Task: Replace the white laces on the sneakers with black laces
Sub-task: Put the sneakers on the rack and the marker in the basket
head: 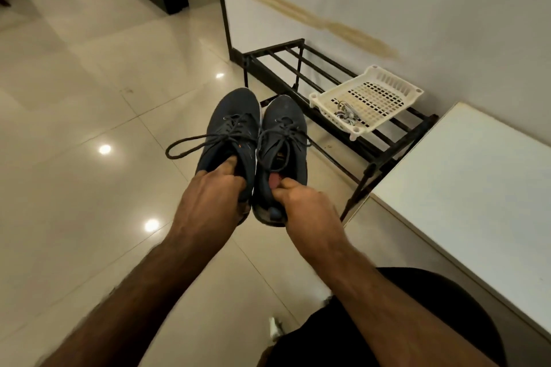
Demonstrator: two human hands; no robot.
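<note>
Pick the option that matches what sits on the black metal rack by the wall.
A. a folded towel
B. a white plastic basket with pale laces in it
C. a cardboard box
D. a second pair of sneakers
B: the white plastic basket rests on top of the black rack, with a small tangle of pale laces in its near corner; both dark sneakers are held in the hands, off the rack.

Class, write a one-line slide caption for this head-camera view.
Left hand and right hand hold two dark sneakers with black laces above the tiled floor.
</note>
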